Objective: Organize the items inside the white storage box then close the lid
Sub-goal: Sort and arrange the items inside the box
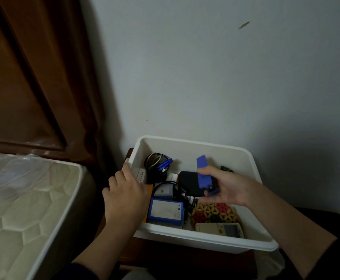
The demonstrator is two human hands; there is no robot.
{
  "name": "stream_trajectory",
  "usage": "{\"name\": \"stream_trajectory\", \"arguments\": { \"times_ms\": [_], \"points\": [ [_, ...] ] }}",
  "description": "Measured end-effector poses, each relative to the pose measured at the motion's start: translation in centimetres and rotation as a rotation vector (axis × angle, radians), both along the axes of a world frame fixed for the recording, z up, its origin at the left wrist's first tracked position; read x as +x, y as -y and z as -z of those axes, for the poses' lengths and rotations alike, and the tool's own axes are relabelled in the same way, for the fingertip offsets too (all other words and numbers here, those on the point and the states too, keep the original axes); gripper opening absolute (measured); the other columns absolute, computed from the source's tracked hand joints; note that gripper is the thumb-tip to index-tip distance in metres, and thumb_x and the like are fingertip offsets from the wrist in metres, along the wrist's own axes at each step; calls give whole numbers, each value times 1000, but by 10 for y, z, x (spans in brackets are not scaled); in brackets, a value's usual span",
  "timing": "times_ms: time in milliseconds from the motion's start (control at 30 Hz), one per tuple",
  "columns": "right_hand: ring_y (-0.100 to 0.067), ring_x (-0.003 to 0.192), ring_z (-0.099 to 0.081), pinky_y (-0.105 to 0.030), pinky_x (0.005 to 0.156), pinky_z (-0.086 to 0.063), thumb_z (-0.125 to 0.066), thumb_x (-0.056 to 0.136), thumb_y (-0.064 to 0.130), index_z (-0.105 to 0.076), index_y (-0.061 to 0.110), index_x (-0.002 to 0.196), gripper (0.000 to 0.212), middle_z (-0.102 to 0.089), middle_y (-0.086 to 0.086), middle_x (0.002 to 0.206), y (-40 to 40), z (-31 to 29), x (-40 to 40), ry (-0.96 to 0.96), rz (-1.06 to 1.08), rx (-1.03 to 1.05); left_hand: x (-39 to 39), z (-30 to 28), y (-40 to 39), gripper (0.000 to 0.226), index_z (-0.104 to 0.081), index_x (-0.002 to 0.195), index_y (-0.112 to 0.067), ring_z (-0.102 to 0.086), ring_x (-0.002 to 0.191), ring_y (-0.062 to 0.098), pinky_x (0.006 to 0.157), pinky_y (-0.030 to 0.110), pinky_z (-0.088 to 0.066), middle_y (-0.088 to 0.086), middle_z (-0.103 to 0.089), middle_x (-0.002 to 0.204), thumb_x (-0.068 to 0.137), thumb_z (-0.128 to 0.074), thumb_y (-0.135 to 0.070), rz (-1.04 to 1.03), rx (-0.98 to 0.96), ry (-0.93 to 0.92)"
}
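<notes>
The white storage box (205,147) stands open on a dark wooden stand by the wall. My right hand (228,187) hovers over its middle and grips a flat blue plastic piece (203,174) that sticks up past my thumb. My left hand (124,190) rests on the box's left rim, fingers curled over the edge. Inside lie a black mesh cup (157,168) with blue pens, a black pouch (188,183), a blue-edged box (165,212), black cables (182,194), a beaded mat (213,214) and a beige calculator (220,229). No lid is in view.
A mattress (23,199) with a quilted cover lies to the left, backed by a brown wooden headboard (23,77). A pale wall (225,77) rises right behind the box. Something dark sits at the lower right (316,219).
</notes>
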State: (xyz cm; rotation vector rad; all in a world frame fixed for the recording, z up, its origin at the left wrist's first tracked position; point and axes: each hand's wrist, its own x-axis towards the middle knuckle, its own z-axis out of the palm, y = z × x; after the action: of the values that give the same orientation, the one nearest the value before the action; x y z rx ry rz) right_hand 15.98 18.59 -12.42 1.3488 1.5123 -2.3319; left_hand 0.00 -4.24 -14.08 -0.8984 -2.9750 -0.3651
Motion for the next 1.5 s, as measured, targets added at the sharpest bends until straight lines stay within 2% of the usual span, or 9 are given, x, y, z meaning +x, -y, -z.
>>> {"name": "stream_trajectory", "arguments": {
  "times_ms": [167,367,500,900,1000,1067,1133,1267,1500],
  "points": [
    [-30,86,-80,-43,66,-66,-89,84,31,-64,19,119,44,-76,-14,104,-9,5,-25,65,-27,456,2,1,-1,77,-20,163,-6,-49,136,28,106,45,-49,13,-45,152,103,-43,-48,18,-46,-72],
    [-28,97,-64,-37,74,-47,-62,101,53,-51,20,111,36,-66,-7,111,-24,18,-53,566,-659,1447,-1,4,-1,80,-13,166,-6,-44,142,27,108,46,-46,11,-39,159,103,-40,-48,48,-66,-80],
    [-28,106,-66,-34,71,-42,-59,105,42,-50,19,121,29,-68,-5,119,-20,36,-66,634,-806,1708,-2,6,-1,79,-12,165,-6,-46,139,27,106,45,-48,11,-40,158,104,-37,-49,58,-74,-82],
    [-26,118,-59,-35,80,-51,-76,90,13,-60,23,120,35,-65,0,124,-23,62,-68,826,-764,1801,-2,7,-2,79,-11,165,-7,-49,134,25,101,42,-51,10,-41,155,104,-35,-51,57,-98,-104],
    [-28,117,-55,-34,79,-47,-82,80,14,-60,22,120,47,-58,-3,124,-18,63,-68,735,-748,1914,-2,8,-1,80,-11,166,-7,-50,133,25,100,42,-52,10,-41,154,104,-36,-52,56,-99,-104],
    [-27,111,-60,-36,81,-50,-75,90,23,-64,21,118,31,-60,-2,118,-11,65,-74,526,-791,1939,-2,8,-1,80,-12,165,-7,-51,132,25,99,42,-53,11,-42,154,104,-37,-52,53,-95,-102],
    [-26,103,-67,-38,79,-57,-68,98,31,-69,20,115,20,-66,-1,111,2,64,-82,363,-737,1786,-2,7,-1,80,-14,165,-7,-52,131,26,97,42,-54,11,-44,152,103,-40,-51,50,-85,-98],
    [-28,97,-71,-38,78,-59,-74,95,42,-76,17,108,27,-74,-5,104,14,67,-106,474,-652,1460,-2,6,-1,79,-15,164,-8,-53,131,25,95,41,-55,11,-45,152,103,-41,-51,53,-72,-91],
    [-29,104,-70,-32,69,-49,-79,91,44,-68,13,119,43,-71,-10,116,6,81,-127,627,-710,1445,-2,7,-1,79,-13,165,-8,-53,132,24,96,39,-55,10,-43,153,103,-39,-51,59,-58,-91]
  ]
}}
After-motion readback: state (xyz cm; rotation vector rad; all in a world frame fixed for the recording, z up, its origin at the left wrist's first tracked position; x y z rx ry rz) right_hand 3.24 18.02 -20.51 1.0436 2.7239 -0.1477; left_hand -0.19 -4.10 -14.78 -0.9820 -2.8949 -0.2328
